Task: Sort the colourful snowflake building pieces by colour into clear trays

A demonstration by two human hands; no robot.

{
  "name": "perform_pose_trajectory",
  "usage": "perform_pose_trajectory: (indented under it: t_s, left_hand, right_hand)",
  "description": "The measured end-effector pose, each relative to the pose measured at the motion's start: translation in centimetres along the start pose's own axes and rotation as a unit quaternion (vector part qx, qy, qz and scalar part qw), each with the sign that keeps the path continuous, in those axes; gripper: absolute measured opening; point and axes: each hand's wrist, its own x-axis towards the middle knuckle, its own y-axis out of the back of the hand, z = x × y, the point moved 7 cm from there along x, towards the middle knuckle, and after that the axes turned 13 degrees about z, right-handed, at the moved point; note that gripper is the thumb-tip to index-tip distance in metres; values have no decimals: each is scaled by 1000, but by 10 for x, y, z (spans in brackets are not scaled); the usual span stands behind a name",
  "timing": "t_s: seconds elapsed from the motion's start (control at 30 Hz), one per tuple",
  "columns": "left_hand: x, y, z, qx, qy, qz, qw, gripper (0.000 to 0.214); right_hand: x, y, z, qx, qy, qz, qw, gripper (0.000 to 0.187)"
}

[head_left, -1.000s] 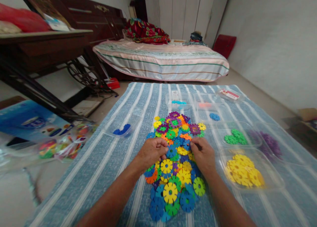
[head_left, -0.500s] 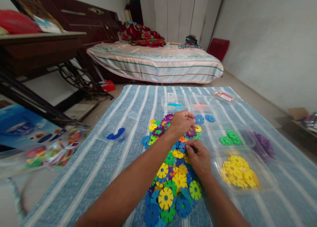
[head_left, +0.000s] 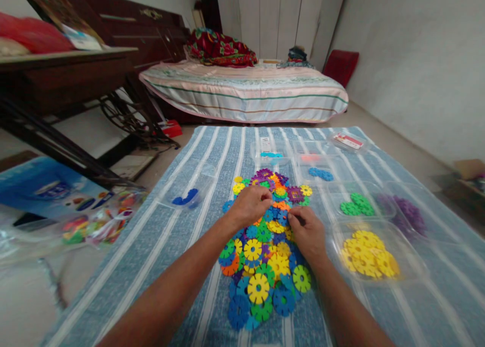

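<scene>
Hands point(head_left: 250, 205) over multicoloured disc pile point(head_left: 258, 288); yellow discs point(head_left: 366, 253) in clear tub point(head_left: 409, 258).

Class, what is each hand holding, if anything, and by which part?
No piece shows in the left hand, though its curl could hide one. The right hand is at the right edge of a blue piece; gripping cannot be told.

floral quilt point(head_left: 222, 49) on bed point(head_left: 250, 102); wardrobe point(head_left: 269, 21) behind
</scene>
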Motion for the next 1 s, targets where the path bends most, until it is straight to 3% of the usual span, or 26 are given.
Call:
perform_pose_trajectory:
  t_s: [0.23, 0.43, 0.6, 0.73, 1.0]
  left_hand:
    - [-61, 14, -16, 35, 23, -84, 996, 13]
    - [-89, 12, -19, 98, 8, -125, 987, 5]
    - [-96, 10, -22, 160, 4, -116, 980, 20]
    - [-94, 7, -23, 139, 10, -118, 983, 12]
    - [-81, 9, -18, -36, 98, -105, 989, 11]
  right_hand:
    - [-1, 2, 1, -7, 10, 1, 1000, 14]
    - [-1, 3, 2, -7, 15, 4, 1000, 13]
    - [-1, 3, 2, -6, 15, 5, 1000, 13]
    - [0, 3, 0, -5, 12, 10, 1000, 12]
    - [2, 3, -4, -9, 8, 10, 1000, 12]
